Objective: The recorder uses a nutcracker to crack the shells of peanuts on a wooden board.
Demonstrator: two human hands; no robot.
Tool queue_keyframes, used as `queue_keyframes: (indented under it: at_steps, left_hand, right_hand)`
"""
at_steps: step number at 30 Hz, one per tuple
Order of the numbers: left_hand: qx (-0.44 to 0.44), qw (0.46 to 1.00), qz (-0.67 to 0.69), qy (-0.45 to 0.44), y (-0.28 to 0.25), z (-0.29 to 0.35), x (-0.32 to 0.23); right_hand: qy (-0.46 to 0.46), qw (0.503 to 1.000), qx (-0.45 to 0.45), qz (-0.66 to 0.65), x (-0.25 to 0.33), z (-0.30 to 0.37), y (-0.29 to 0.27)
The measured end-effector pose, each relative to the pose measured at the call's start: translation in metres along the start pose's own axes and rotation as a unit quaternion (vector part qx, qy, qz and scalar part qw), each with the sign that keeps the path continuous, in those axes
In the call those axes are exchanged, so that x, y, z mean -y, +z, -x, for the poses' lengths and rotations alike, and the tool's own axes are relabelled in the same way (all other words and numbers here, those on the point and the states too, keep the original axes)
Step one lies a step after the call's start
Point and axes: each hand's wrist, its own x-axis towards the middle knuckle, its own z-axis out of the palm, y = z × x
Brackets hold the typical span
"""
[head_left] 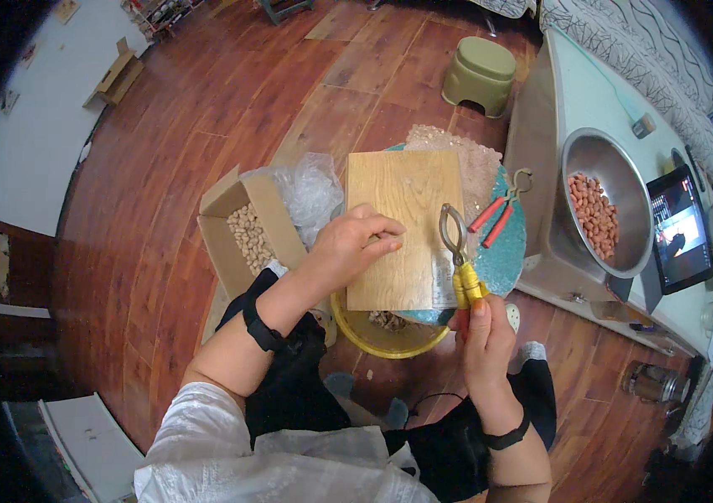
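My right hand (489, 335) is wrapped round the yellow handles of nutcracker pliers (454, 230), whose looped metal jaws point away from me over the right edge of a wooden board (398, 201). My left hand (352, 241) is closed above the board's left part, thumb and fingers pinched together; whatever lies between the fingertips is hidden. To its left, a cardboard box (289, 243) holds many pale nuts (249, 236) that look like peanuts in the shell. Red-handled pliers (499, 220) lie right of the board on a teal round surface (503, 264).
A yellow-rimmed basin (390, 352) with shell pieces stands under the board's near edge. Clear plastic bags (313, 197) lie beside the box. On the right-hand table, a steel bowl (578, 155) holds reddish kernels (593, 214), next to a tablet (682, 230). A green stool (480, 75) stands farther off.
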Motion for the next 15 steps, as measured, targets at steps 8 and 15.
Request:
queue_keyframes:
  at_steps: [8,15]
  left_hand:
    - [0.039,0.997,-0.034,0.057,-0.003,0.001,0.005]
    - [-0.022,0.973,0.194,-0.125,0.013,0.006,0.003]
  right_hand:
    - [-0.001,1.0,-0.006,0.03,0.004,0.002,0.003]
    - [-0.016,0.996,0.012,0.083,-0.004,0.0,0.013]
